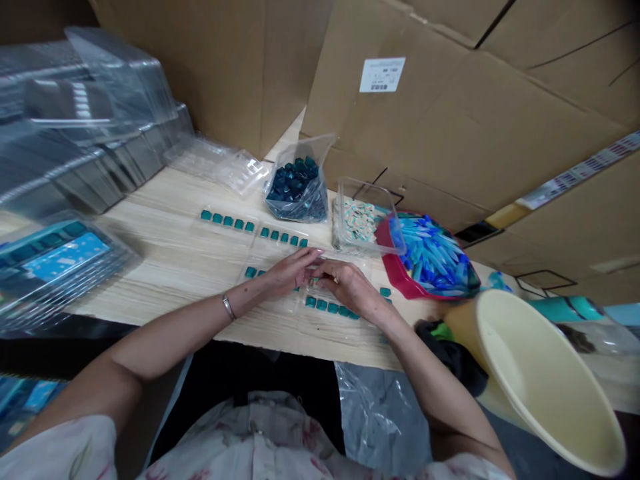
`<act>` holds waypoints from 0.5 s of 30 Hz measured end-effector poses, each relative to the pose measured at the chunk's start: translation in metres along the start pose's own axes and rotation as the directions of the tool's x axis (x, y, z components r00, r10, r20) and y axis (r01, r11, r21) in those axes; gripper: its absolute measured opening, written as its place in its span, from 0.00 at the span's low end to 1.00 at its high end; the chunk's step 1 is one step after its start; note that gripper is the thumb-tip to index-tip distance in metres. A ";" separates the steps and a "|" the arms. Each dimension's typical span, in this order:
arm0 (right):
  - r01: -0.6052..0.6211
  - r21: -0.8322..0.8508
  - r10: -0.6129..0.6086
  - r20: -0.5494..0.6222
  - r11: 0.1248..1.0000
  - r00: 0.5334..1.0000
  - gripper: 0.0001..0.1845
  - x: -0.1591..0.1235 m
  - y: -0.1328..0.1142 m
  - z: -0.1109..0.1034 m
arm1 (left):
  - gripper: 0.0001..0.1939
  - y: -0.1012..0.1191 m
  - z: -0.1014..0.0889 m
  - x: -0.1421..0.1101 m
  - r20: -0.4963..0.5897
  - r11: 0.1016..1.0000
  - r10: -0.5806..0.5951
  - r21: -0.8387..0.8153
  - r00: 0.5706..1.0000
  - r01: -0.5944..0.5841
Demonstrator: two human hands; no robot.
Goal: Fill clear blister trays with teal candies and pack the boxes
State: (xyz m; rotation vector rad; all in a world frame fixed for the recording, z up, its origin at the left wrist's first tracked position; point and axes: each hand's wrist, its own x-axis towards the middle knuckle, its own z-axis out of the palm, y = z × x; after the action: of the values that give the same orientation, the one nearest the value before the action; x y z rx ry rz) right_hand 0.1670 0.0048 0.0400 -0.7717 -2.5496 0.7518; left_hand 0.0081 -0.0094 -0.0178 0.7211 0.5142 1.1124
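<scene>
My left hand (291,272), with a thin metal bracelet on the wrist, and my right hand (349,287) meet over a transparent plastic tray (320,293). Their fingertips are close together around a small teal square piece (314,282), partly hidden by my fingers. A row of teal pieces (330,307) sits in the tray just below my right hand. Further rows of teal pieces (227,221) lie in transparent trays beyond my hands on the pale wooden table (160,267). I cannot tell whether either hand grips a piece.
A bag of dark blue pieces (297,188), a transparent box of patterned pieces (359,221) and a red bowl (395,267) of blue pieces stand at the back. Stacked plastic trays (75,157) rise on the left. Cardboard (450,113) walls the back; a cream basin (543,380) tilts at right.
</scene>
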 end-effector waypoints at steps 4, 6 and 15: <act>0.044 -0.044 -0.046 -0.041 0.998 0.998 0.09 -0.002 -0.001 0.004 | 0.13 -0.002 -0.001 0.002 0.021 1.000 -0.006 -0.029 1.000 0.007; 0.053 -0.069 -0.057 -0.066 0.996 0.996 0.09 -0.003 0.002 0.005 | 0.12 -0.002 -0.001 0.002 0.028 0.999 -0.020 -0.046 0.999 0.022; 0.007 -0.205 -0.031 -0.114 0.979 0.993 0.07 -0.008 0.004 0.012 | 0.11 0.005 0.004 0.000 -0.017 0.994 -0.079 -0.077 0.997 0.078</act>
State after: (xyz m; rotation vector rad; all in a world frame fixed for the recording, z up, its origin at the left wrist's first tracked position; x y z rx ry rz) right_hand 0.1692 -0.0021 0.0268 -0.8283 -2.5499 0.4290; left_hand 0.0076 -0.0094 -0.0109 0.6195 0.5101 1.0608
